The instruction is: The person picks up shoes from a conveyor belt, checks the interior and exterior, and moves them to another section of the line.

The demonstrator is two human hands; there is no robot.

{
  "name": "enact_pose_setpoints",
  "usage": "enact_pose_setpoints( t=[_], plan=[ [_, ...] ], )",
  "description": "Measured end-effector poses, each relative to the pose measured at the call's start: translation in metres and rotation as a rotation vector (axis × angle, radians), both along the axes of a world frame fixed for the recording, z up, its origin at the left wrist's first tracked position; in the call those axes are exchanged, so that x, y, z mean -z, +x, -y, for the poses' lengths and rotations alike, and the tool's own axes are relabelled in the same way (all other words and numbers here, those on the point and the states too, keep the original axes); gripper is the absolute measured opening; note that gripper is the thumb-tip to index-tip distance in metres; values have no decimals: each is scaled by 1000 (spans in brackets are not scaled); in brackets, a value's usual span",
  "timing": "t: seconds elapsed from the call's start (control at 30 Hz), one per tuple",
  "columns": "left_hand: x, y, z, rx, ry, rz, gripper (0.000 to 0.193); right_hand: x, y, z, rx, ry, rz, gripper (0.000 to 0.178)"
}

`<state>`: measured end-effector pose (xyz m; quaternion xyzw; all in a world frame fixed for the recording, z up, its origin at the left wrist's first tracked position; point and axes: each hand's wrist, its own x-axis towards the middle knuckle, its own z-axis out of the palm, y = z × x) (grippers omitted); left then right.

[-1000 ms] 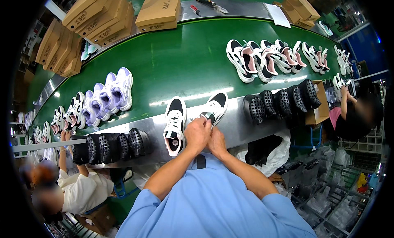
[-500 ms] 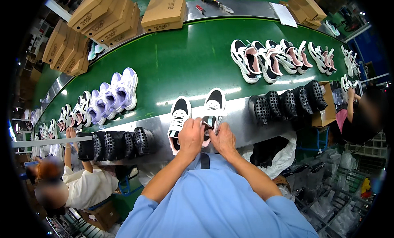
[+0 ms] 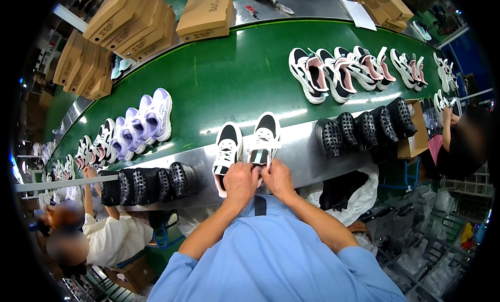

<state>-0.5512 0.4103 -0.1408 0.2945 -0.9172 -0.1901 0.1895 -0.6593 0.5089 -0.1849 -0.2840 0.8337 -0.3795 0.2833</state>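
1. Head view, hands: L hand (image 3: 241, 179) lay over near end of R-side sneaker (image 3: 267, 126), back of hand up, fingers bent in at shoe's opening. Fingertips partly hidden; couldn't tell if it pinched anything.
2. R hand (image 3: 278, 178) came in from other side, fingers closed on collar edge of same shoe. Hands v. close together at the opening.
3. R-side sneaker: blk toe, wht trim, wht strap (image 3: 268, 145) across upper, dk tongue (image 3: 259, 156) w/ pale stripe. Stood on metal ledge (image 3: 299, 166), toe pointing away from person, out over green table (image 3: 219, 72).
4. L-side sneaker (image 3: 227, 145), same colours, wht laces, just left of it, toe also away; L hand overlapped its near right edge.
5. Along ledge: blk studded pieces L (image 3: 139, 187) & more blk studded pieces R (image 3: 367, 130), each group in a row.
6. On table: purple/wht sneakers (image 3: 162, 108) to L, blk/wht/pink sneakers (image 3: 300, 75) to R, both leaning in rows.
7. Far side: brown box (image 3: 205, 15), stacked boxes (image 3: 125, 23) left of it; red-handled tool (image 3: 252, 11), blk-handled tool (image 3: 271, 4), wht sheet (image 3: 358, 14).
8. Co-worker in wht top (image 3: 117, 238) far L; co-worker in dk top (image 3: 463, 151) far R, hands at a shoe.
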Motion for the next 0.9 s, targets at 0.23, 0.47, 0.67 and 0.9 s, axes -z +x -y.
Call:
enact_pose_setpoints(
  t=[0.23, 0.47, 0.67, 0.9],
  plan=[
    [0, -10, -13, -111, 172, 50, 29, 4, 17, -5, -63, -43, 43, 21],
    [9, -7, -8, -212, 286, -4, 27, 4, -12, -23, 153, -238, 798, 21],
    [-9, -3, -11, -358, 726, 7, 30, -69, -78, 23, 228, -271, 979, 28],
    [-10, -3, -13, -382, 751, 12, 30, -67, -95, 38, -44, -39, 1111, 20]
  ],
)
